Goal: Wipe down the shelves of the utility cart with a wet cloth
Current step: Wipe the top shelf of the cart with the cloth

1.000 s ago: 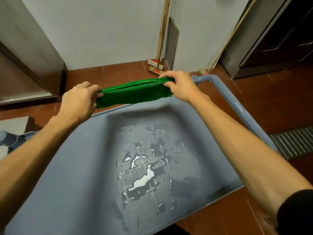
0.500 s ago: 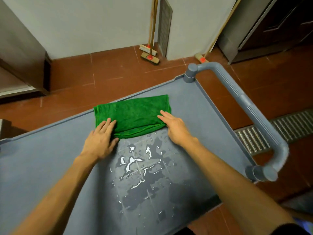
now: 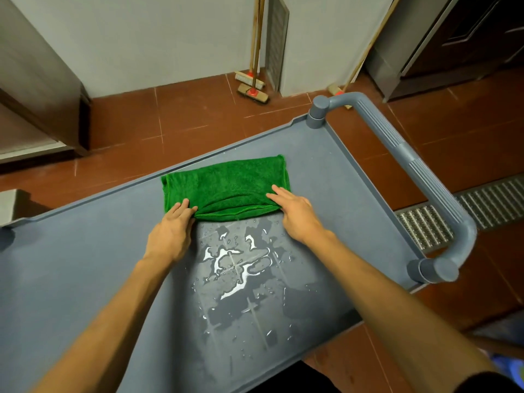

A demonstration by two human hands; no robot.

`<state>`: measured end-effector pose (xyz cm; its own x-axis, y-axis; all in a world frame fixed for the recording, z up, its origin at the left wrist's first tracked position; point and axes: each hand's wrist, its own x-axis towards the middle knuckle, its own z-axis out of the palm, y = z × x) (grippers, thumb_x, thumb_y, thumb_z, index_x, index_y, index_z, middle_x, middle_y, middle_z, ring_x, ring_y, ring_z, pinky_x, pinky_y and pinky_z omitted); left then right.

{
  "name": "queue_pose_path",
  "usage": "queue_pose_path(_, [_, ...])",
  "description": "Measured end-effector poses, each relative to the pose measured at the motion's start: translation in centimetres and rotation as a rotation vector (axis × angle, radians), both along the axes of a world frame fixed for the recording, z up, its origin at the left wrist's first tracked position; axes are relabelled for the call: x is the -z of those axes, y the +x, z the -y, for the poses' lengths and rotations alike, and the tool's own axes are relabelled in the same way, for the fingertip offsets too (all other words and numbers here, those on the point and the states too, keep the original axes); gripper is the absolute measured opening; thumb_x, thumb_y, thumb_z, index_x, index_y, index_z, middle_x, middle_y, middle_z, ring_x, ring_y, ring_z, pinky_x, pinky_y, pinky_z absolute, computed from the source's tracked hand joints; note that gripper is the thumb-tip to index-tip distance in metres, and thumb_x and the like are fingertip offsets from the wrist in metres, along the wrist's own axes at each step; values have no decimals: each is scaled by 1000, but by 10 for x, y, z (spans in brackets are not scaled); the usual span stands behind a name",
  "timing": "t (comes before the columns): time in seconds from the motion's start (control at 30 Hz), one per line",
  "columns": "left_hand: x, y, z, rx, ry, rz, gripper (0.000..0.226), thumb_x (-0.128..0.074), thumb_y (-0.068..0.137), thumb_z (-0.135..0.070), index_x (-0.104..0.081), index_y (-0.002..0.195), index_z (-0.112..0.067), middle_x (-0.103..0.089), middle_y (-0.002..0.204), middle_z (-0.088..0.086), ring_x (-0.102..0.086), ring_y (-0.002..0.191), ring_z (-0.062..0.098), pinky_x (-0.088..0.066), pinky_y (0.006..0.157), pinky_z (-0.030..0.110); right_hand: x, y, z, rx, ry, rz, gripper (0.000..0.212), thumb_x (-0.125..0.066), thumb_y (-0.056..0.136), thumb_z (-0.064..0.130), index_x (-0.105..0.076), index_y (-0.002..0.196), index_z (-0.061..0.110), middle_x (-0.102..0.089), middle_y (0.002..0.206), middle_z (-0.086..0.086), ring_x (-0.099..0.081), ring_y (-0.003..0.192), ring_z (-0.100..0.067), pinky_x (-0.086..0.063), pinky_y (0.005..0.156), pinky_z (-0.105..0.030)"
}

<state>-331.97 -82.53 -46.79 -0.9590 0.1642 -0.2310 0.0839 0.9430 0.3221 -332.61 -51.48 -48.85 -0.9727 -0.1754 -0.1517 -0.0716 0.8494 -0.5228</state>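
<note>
A folded green cloth (image 3: pixel 226 188) lies flat on the grey top shelf (image 3: pixel 85 265) of the utility cart, near its far edge. My left hand (image 3: pixel 173 231) presses flat on the cloth's near left corner, fingers together. Resting flat on the near right corner is my right hand (image 3: pixel 295 214), fingers slightly spread. A puddle of water (image 3: pixel 235 265) with scattered drops sits on the shelf just in front of the cloth, between my forearms.
The cart's grey tubular handle (image 3: pixel 411 171) arches along the right side. Red floor tiles surround the cart. Two brushes (image 3: pixel 252 89) lean on the wall beyond, a metal floor drain grate (image 3: pixel 467 211) lies at right, a cabinet (image 3: pixel 42 95) at left.
One second ago both hands held the cloth stretched in the air; they lowered it onto the shelf and now press it flat. Little has moved in the last half second.
</note>
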Motion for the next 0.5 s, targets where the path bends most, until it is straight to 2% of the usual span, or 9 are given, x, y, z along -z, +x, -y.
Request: queue_pose_path(0.5, [2,85,-5,-11,8,54,40,-35,108,-26,-51,142,-12,-31,162,5,-27,151,27,-39,113,51,13,94,1,110,-106,-49,67,-47,81,-20,-60,133,21,-46,151,5,-38,143,-14,-31,117,-46])
